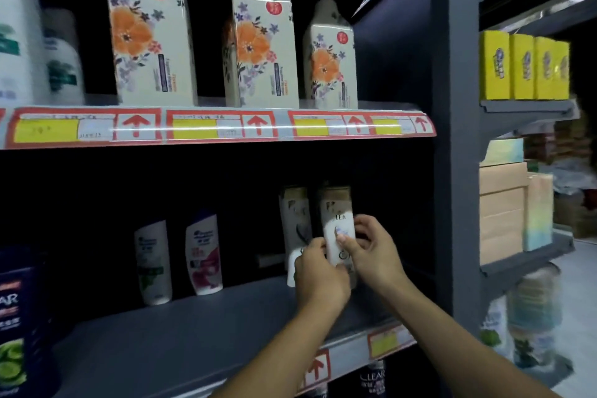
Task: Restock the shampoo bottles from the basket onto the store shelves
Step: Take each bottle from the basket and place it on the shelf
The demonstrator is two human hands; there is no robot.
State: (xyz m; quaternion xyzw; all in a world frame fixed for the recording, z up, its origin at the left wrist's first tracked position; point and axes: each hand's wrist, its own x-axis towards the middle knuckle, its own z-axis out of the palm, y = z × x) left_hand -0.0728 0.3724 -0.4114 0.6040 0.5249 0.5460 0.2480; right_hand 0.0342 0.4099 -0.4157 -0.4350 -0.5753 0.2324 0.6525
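Hands: my left hand (318, 271) and right hand (368, 247) both gripped one white bottle (339, 236).
Bottle: stood upright on the lower shelf (193, 333), right end, just beside its twin (295, 220).
Advice: I judged it best squared, label forward, before letting go.
Basket: not visible.

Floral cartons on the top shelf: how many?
3, all upright along the upper shelf: left floral carton, middle floral carton, and right floral carton beside the grey upright. Another seems half hidden behind the middle one; the dark back may hide more.
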